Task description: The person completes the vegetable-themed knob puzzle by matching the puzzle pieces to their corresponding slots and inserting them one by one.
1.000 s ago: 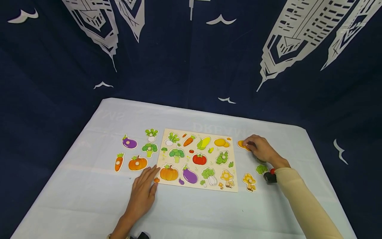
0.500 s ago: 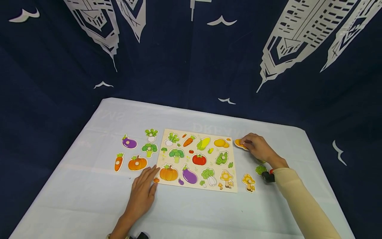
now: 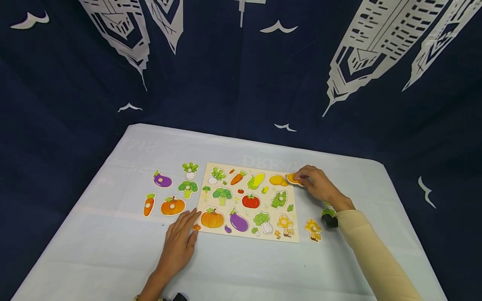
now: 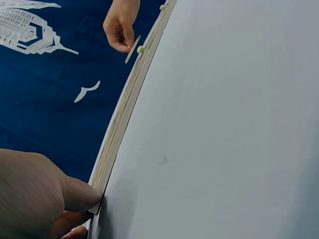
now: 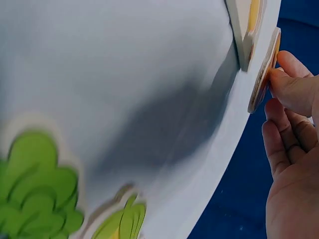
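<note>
My right hand (image 3: 315, 182) pinches a yellow-orange potato puzzle piece (image 3: 293, 179) at the upper right corner of the wooden vegetable puzzle board (image 3: 234, 200). In the right wrist view the potato piece (image 5: 263, 79) is tilted and raised above the tablecloth, beside the board's corner (image 5: 242, 37). The board's potato picture (image 3: 277, 180) lies just left of it. My left hand (image 3: 180, 238) rests with straight fingers along the board's lower left corner. The left wrist view shows its thumb (image 4: 82, 195) touching the board's edge. A green knobbed asparagus piece (image 3: 280, 199) sits in the board.
Left of the board lie an eggplant (image 3: 162, 180), turnip (image 3: 190, 171), broccoli (image 3: 188, 189), carrot (image 3: 149, 204) and pumpkin piece (image 3: 173, 206). A mushroom piece (image 3: 313, 230) lies to the right. Green pieces (image 5: 37, 184) are partly hidden by the right wrist in the head view.
My right hand has moved left with the potato piece, from beside the board to its upper right corner. The left hand stays in place.
</note>
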Demonstrator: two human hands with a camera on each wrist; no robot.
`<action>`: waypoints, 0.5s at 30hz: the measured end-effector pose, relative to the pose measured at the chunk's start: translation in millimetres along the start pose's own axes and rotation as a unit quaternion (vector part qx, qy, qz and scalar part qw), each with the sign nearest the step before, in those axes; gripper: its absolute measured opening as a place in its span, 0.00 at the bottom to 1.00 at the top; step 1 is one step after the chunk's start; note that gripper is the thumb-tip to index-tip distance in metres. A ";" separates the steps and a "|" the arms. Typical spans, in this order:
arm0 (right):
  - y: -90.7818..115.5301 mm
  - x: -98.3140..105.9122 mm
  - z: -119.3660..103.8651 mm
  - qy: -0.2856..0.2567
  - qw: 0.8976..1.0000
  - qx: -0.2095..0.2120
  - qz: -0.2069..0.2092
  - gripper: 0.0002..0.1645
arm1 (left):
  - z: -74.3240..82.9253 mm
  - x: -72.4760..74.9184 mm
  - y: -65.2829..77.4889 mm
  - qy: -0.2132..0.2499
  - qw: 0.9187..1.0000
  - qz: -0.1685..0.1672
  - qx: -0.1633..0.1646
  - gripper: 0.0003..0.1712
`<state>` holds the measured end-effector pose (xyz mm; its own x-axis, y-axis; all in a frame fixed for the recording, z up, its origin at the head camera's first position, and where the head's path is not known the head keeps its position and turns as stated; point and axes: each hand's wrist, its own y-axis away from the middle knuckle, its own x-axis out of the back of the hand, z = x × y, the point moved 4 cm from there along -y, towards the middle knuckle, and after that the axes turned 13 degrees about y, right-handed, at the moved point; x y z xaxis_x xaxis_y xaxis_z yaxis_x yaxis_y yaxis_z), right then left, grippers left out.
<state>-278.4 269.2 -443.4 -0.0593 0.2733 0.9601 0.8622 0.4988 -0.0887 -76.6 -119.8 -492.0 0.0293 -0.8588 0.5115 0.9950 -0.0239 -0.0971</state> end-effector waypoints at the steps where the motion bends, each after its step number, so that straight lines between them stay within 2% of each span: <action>1: -1.4 -0.5 -2.2 -0.002 1.000 0.003 0.003 0.09 | -0.1 -0.2 0.0 0.001 1.000 0.000 0.000 0.33; 7: -11.6 -7.3 -16.5 -0.003 1.000 0.019 0.012 0.10 | 1.4 0.1 0.9 -0.001 1.000 0.001 0.005 0.33; 15: -24.6 -15.6 -30.7 0.001 0.999 0.041 -0.004 0.09 | 1.4 -0.1 0.5 0.001 1.000 0.000 0.005 0.33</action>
<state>-283.3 227.4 -448.0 -0.0651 0.2676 0.9613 0.8175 0.5668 -0.1024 -76.0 -119.0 -490.8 0.0292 -0.8595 0.5103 0.9959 -0.0189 -0.0888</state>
